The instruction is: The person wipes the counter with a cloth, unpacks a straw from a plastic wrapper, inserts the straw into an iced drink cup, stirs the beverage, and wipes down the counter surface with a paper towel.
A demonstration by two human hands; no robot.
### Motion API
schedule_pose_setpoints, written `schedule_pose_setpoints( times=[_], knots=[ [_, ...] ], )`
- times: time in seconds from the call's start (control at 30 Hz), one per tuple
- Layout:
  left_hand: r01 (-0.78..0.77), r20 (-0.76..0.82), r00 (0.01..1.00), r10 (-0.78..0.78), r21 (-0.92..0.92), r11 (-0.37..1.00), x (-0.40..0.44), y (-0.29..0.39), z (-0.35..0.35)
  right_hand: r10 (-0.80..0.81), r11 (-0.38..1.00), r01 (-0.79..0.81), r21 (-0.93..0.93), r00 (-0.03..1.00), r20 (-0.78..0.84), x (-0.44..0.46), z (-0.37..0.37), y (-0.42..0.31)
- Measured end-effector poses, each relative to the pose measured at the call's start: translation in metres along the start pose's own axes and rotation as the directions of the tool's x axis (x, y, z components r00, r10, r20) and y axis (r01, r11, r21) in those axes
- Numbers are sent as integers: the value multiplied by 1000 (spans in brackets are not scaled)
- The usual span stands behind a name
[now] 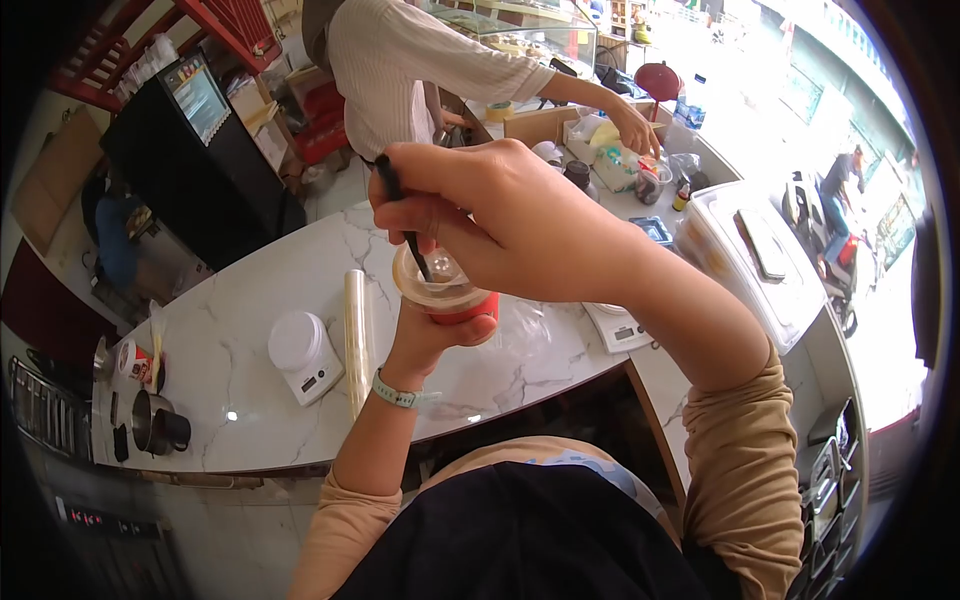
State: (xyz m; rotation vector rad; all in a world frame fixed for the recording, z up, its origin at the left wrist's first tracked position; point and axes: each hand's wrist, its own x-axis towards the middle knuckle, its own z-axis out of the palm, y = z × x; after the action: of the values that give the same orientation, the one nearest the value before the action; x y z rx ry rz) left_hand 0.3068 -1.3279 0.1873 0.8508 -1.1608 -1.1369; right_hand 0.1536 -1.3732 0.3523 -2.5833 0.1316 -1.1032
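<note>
My left hand (412, 338) is wrapped round a small red cup (470, 311) with a translucent lid (462, 297), holding it above the counter. Over the cup, my right hand (515, 220) pinches a slim black stick (412, 240), gripped much like a pen. Its lower end points down at the lid; whether it is a straw, a pen or something else I cannot tell. My right hand hides part of the lid.
On the marble counter (240, 400) stand a white kitchen scale (305, 355), a clear roll of film (356, 340), a second scale (618, 327) and a dark pot (158, 425). A lidded plastic bin (745, 265) bears a phone (760, 245). Opposite, another person's hand (635, 130) reaches over packages.
</note>
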Motion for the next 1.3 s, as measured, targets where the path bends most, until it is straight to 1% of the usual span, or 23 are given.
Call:
schedule_pose_setpoints(
  times=[0.03,0.07,0.13,0.17,0.23,0.27,0.3,0.4,0.43,0.53,0.63,0.7,0.77,0.87,0.9,0.97,1.0,1.03,1.13,1.17,1.2,1.27,1.3],
  knots=[
    [1,-13,1000,-1,-35,999,0,0,1,-95,995,96,14,994,-51,0,0,1],
    [31,24,999,-32,12,999,1,1,-1,-25,997,32,-69,995,96,0,-2,0],
    [97,94,990,-107,108,989,3,3,-6,158,966,-68,-251,920,358,-1,-4,-7],
    [53,71,996,-59,86,995,1,-1,-5,253,958,-181,-224,901,353,3,-4,-12],
    [-43,16,999,42,42,998,-4,-9,-2,69,997,-74,32,988,138,2,1,4],
    [-15,19,1000,15,17,1000,-3,-8,-4,-9,989,7,150,1000,11,2,3,10],
    [12,22,1000,-12,-8,1000,-3,-6,-6,-53,994,53,96,999,1,1,-4,6],
    [24,41,999,-24,23,999,-2,-11,-7,143,977,-105,-186,967,209,-4,-7,-10],
    [7,50,999,-9,29,1000,-4,-14,-5,136,981,-107,-163,973,184,-4,-5,-11],
    [-65,70,995,64,0,998,-7,-18,6,54,999,-54,5,998,-33,-10,-3,-10],
    [-90,-54,995,87,-58,994,-14,-13,19,-214,974,222,-48,968,134,-30,8,-2],
    [-203,53,979,199,87,975,-7,-27,12,-238,965,249,-83,963,125,-41,11,-2],
    [-227,89,972,216,127,966,-3,-37,8,-306,943,313,-110,949,76,-44,7,0],
    [-219,106,973,206,131,967,1,-38,9,-196,934,258,-246,948,252,-48,4,-14],
    [-218,115,972,203,133,967,1,-38,11,83,958,28,-285,924,372,-46,0,-27],
    [-217,145,970,198,137,966,1,-40,18,254,946,-151,-285,895,367,-49,5,-25],
    [-217,162,968,194,137,967,0,-40,21,345,924,-249,-291,869,355,-52,7,-22],
    [-217,181,965,191,134,967,-2,-42,25,471,880,-419,-223,830,299,-57,11,-17],
    [-206,253,952,172,116,972,-3,-47,39,653,756,-646,109,755,-53,-72,7,-15],
    [-205,279,945,168,109,973,0,-49,41,556,829,-542,134,780,-287,-83,15,-11],
    [-203,304,938,165,95,975,0,-50,44,629,778,-579,245,717,-302,-88,8,-34],
    [-192,345,926,155,74,979,-2,-52,50,346,926,-367,-94,920,-184,-109,18,-44],
    [-184,370,917,149,60,981,-2,-53,53,342,897,-354,-265,935,-92,-110,23,-57]
  ],
)
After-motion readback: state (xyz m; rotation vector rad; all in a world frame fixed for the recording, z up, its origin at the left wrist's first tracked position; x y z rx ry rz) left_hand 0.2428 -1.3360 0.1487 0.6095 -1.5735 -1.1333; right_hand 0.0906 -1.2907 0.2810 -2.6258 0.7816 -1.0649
